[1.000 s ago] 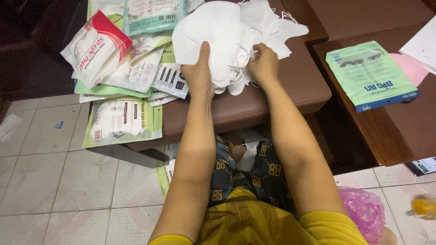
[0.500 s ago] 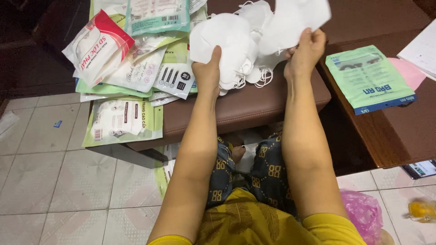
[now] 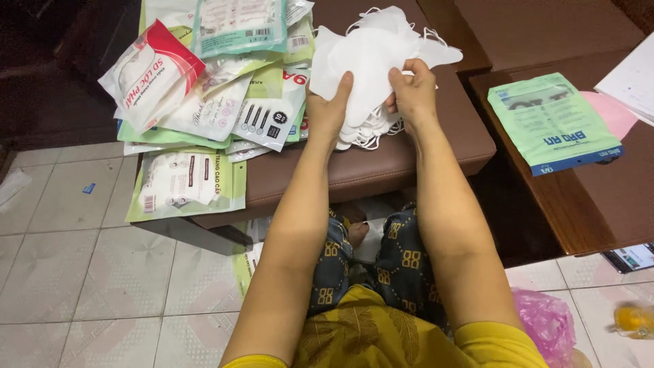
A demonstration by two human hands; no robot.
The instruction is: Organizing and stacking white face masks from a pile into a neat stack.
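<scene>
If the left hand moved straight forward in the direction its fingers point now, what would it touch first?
The left hand already grips the stack of white face masks, fingers pointing away from the person. Going straight on, it would push further into those masks. Beyond them only the brown padded stool top shows, though depth there is hard to judge.

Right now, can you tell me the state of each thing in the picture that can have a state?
Left hand: closed on the stack of white masks.
Right hand: closed on the same stack.
Stack of white masks: bunched, held above the brown stool.
Pile of mask packets: overlapping, untidy.
Green packet: flat on the wooden table.
Pink plastic bag: crumpled on the floor.
</scene>
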